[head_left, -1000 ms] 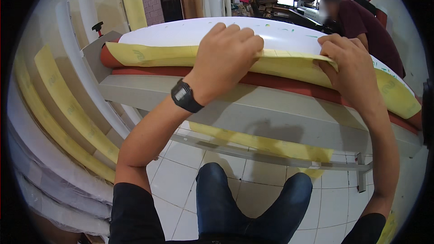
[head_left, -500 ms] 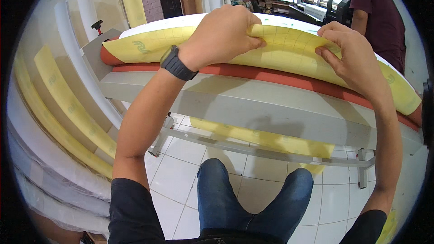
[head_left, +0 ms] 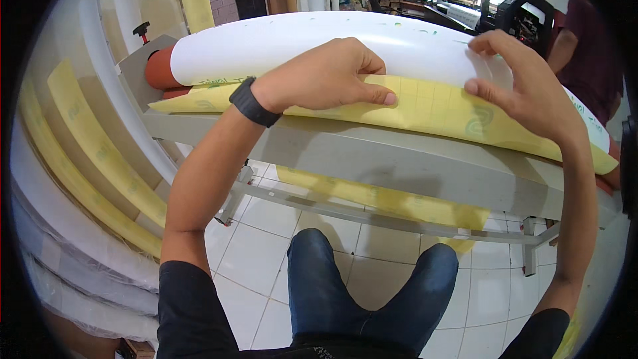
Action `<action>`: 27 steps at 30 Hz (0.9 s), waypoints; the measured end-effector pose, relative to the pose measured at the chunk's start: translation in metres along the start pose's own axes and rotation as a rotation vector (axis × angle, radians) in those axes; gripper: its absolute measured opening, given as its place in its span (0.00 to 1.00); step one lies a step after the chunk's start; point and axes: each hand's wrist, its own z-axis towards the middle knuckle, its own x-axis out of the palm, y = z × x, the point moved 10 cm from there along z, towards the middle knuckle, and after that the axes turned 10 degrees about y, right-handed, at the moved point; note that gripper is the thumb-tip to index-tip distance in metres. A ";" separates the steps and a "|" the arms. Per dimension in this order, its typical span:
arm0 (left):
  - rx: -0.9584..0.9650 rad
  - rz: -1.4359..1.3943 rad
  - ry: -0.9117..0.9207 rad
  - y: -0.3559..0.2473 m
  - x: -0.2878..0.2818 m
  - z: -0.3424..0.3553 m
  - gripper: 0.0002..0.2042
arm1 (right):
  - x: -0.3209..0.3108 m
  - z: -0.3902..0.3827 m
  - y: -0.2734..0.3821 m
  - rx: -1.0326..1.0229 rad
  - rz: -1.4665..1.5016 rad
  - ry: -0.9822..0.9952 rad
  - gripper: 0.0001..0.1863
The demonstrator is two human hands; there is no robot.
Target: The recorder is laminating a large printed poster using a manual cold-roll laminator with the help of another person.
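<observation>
A yellow sheet of backing paper (head_left: 425,106) with faint grid lines and green print stretches across the front of a long roller machine. Behind it, a white sheet (head_left: 232,40) with green marks curves over the upper red roller (head_left: 158,70). My left hand (head_left: 329,74), with a dark watch on its wrist, pinches the paper's upper edge, thumb in front and fingers tucked behind. Over the right part of the white sheet, my right hand (head_left: 528,86) is slightly blurred, its thumb and fingers spread, with nothing seen between them.
The machine's grey beam (head_left: 372,153) runs below the rollers, above a lower bar (head_left: 345,216). More yellow paper (head_left: 392,203) hangs underneath. Long rolls (head_left: 73,219) line the left wall. A large printer (head_left: 518,13) stands at the back right beside another person (head_left: 585,60).
The yellow paper's upper edge has come down toward me, baring the white sheet. My left hand has lowered with it; my right hand has released the paper. The other person has moved right.
</observation>
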 end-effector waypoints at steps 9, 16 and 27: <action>0.327 0.495 -0.531 -0.037 0.003 -0.029 0.16 | 0.025 0.027 -0.047 0.124 -0.093 -0.001 0.35; 0.213 0.170 -0.382 -0.010 0.009 -0.025 0.14 | 0.034 0.032 -0.061 0.167 0.045 0.075 0.37; 0.485 0.630 -0.733 -0.064 -0.067 -0.021 0.16 | 0.022 0.036 -0.081 0.249 0.191 0.168 0.47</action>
